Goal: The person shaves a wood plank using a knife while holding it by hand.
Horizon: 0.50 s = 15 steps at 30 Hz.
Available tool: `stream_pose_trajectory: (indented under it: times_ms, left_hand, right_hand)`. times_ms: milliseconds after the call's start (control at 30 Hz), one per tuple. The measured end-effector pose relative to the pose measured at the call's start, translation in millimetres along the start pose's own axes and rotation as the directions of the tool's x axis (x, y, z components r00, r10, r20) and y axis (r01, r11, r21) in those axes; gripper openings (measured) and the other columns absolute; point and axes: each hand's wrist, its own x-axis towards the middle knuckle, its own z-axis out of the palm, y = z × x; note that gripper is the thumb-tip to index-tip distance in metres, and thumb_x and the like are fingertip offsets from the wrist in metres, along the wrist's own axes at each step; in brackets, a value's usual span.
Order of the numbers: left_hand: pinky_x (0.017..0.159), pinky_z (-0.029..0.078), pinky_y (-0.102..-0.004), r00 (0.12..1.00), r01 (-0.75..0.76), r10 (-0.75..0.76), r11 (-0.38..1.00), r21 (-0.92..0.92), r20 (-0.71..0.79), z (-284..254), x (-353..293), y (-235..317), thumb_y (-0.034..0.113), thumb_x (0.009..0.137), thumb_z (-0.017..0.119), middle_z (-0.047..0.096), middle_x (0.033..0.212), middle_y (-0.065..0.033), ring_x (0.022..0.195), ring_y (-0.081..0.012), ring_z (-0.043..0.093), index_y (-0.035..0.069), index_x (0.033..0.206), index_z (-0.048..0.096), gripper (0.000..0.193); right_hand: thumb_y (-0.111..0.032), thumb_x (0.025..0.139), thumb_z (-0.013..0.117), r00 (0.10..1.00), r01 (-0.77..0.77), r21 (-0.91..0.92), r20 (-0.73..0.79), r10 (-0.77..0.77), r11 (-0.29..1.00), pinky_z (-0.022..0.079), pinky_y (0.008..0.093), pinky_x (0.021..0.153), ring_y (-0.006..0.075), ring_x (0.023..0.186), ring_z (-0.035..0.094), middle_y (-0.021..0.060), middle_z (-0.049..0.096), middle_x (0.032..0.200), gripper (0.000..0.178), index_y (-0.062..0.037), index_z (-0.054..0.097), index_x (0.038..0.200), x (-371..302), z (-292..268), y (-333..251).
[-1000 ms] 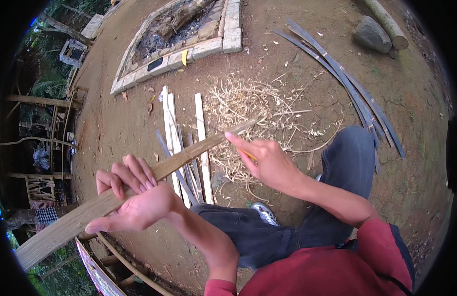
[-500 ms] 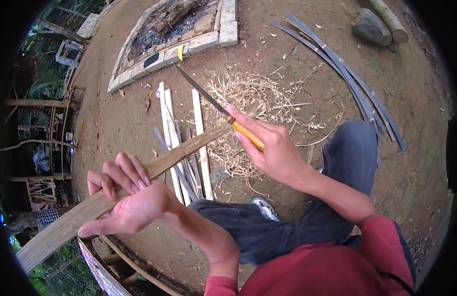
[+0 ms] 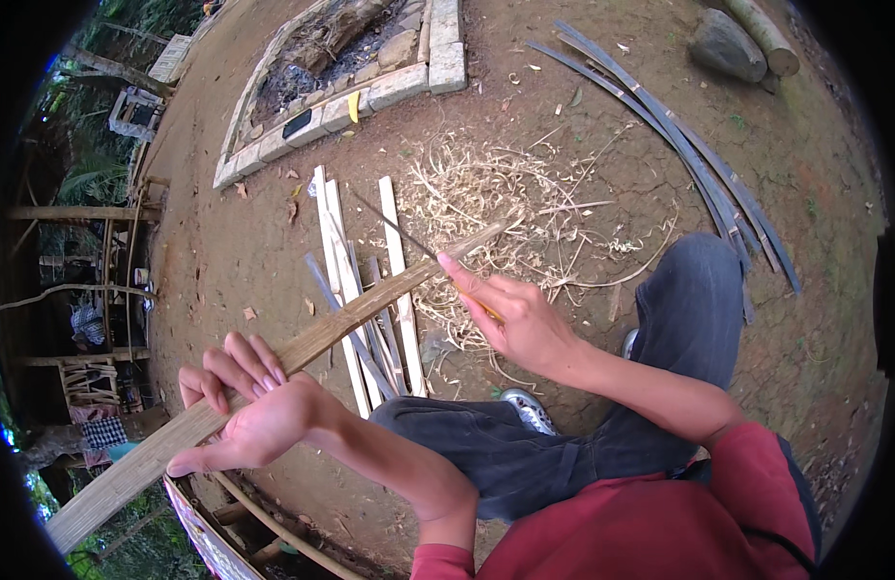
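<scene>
The brown earth ground (image 3: 230, 280) spreads widely; a stretch of it lies to the left of the work, and another between the wood shavings and the long dark strips. At the far side, the pale stone-block border (image 3: 399, 87) of a fire pit makes a hard edge; on the near side, the blue-grey trousered legs (image 3: 694, 300) do so.

The long, flat, straw-brown wooden strip (image 3: 332, 326) runs slantwise from the lower left to above the shavings. Its grain lines go lengthwise, its two long edges look rather straight, and it appears narrower toward the far end. Curved, dark-grey flat strips (image 3: 660, 114) lie on the right, well apart. The curly cream-coloured shavings (image 3: 467, 184) form a heap under the far end, and straight, pale flat strips (image 3: 409, 333) lie beside it.

The left hand (image 3: 274, 420), palm upward, is half closed around the wooden strip. The right hand (image 3: 525, 319) is closed on the yellow-orange handle of a thin-bladed knife (image 3: 409, 236). Its dark blade points up-left; whether it touches the strip, I cannot tell.
</scene>
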Motion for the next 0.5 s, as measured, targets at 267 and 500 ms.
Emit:
stream_pose_trajectory:
  times_ms: [267, 500]
  left_hand:
    - [0.03, 0.016, -0.0198, 0.999, 0.019, -0.018, 1.0, 0.002, -0.044, -3, 5, 0, 0.081, 0.089, 0.023, 0.022, 0.047, 0.0014, 0.037, -0.0069, 0.017, 0.014, 0.066, 0.026, 0.071]
    - [0.031, 0.017, -0.0188, 0.999, 0.033, -0.032, 0.999, 0.022, -0.036, -11, 7, -5, 0.08, 0.09, 0.02, 0.022, 0.048, 0.0034, 0.038, -0.0064, 0.016, 0.015, 0.067, 0.026, 0.069]
  right_hand:
    - [-0.005, 0.095, 0.056, 0.989, -0.11, -0.005, 0.1, 0.11, 0.994, 0.049, 0.041, 0.052, 0.0254, 0.054, 0.06, 0.0191, 0.06, 0.063, 0.051, -0.0076, 0.046, 0.145, 11, 0, 11]
    - [0.0, 0.092, 0.056, 0.918, -0.282, -0.119, 0.255, 0.304, 0.952, 0.046, 0.0389, 0.048, 0.023, 0.045, 0.054, 0.0162, 0.056, 0.056, 0.051, -0.003, 0.048, 0.142, -10, 19, 57]
